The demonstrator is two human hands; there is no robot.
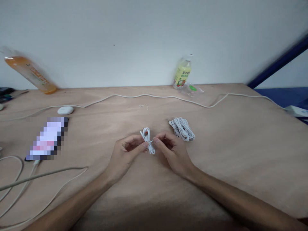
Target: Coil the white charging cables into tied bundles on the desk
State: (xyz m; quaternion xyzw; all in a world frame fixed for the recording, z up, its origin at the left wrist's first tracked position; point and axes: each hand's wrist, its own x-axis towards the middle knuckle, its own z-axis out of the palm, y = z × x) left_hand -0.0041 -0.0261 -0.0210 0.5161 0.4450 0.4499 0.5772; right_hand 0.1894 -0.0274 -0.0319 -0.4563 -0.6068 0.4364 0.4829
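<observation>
A small coiled white cable [148,140] lies at the middle of the wooden table [240,144]. My left hand [125,155] pinches it from the left, thumb and forefinger closed on the coil. My right hand [172,152] pinches the same coil from the right. A second, larger bundle of white cable [182,129] rests on the table just beyond my right hand, untouched.
A phone [48,138] with a charging cord lies at the left, a white mouse-like device [65,110] behind it. A long white cord [149,95] crosses the back. An orange drink bottle [30,73] and a yellow-green bottle [183,72] stand by the wall.
</observation>
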